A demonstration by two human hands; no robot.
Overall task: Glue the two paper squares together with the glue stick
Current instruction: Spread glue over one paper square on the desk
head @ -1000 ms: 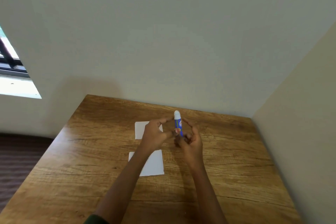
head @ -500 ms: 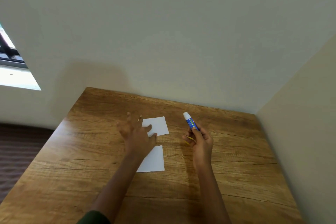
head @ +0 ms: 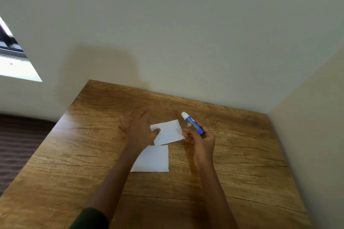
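Head view: right grip [head: 202, 140] curled round glue stick [head: 192, 123], above worktop [head: 242, 163], just right of far paper square [head: 170, 132]; long axis tilted, white tip up and far-left; left grip [head: 138, 129] spread flat, thumb on that square's left edge; near paper square [head: 153, 159] just beside.

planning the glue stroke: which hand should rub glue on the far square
Right. The right hand grips the glue stick beside the far paper square; the left hand lies open, thumb on that square, holding it down.
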